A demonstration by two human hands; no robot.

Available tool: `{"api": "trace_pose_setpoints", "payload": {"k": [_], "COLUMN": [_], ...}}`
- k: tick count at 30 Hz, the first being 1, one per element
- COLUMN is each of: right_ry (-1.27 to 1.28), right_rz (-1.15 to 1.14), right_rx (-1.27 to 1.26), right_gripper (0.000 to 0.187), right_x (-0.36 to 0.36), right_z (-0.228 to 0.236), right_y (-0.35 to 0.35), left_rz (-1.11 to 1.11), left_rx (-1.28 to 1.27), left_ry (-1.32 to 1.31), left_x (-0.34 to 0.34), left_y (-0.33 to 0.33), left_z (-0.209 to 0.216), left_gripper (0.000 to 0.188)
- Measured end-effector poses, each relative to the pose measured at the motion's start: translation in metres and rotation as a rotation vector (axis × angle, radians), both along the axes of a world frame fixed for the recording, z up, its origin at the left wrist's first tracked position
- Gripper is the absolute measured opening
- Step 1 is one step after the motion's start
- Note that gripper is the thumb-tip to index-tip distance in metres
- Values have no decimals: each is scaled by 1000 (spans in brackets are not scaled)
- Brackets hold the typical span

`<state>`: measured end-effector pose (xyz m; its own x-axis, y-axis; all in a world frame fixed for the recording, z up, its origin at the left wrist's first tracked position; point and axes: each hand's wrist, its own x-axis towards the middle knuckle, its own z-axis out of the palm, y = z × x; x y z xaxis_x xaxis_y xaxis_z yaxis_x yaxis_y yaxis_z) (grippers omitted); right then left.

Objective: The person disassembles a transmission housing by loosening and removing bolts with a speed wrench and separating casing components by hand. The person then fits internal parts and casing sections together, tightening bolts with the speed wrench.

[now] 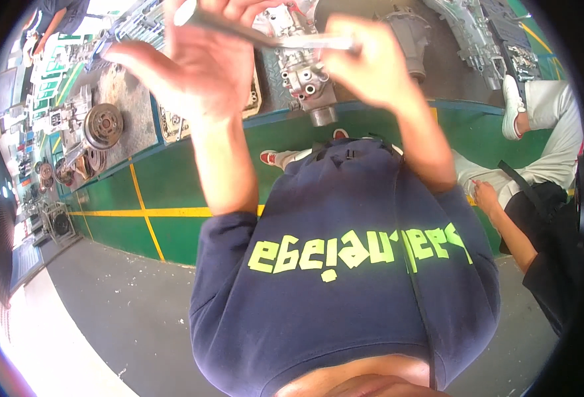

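My left hand [202, 73] is raised with the palm showing, its thumb stretched out to the left and its fingers apart. Across the front of that palm runs a shiny metal bar tool [245, 30] with a thick rounded left end; its exact kind is unclear. The bar's right end is in the closed fingers of my right hand [368, 63]. I cannot tell whether the bar touches my left palm. Beyond and between the hands, a metal gearbox assembly [305, 83] with round ports lies on the bench, partly covered by the bar and my hands.
A flat metal casting [173, 126] lies behind my left wrist. A grey housing [408, 40] and a long casting [467, 40] are on the right. A round flywheel-like disc [103, 126] is at left. One person sits close on my right; another is far left.
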<state>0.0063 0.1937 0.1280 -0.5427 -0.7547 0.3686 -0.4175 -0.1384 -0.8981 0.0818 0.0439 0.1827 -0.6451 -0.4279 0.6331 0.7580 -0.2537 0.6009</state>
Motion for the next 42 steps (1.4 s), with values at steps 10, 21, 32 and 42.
{"api": "trace_pose_setpoints", "payload": {"k": [10,21,32,42], "right_ry": [284,-641,-71,-240], "right_rz": [17,109,-478,-114], "right_rx": [-470,-67,-256,-143], "right_gripper": [16,22,14,26], "right_x": [-20,-22,-62,43], "right_z": [-23,-10,2,-63], "right_y": [-109,21,-44,-48], "left_rz": [124,34,40,332], "left_rx": [-380,-172,-246,-666], "left_ry": [-557,-591,-712,-515], "left_x": [-64,-64,-79,-112], "left_y": [66,20,57,36], "left_z": [48,52,62,41], "left_gripper": [53,43,43,40]}}
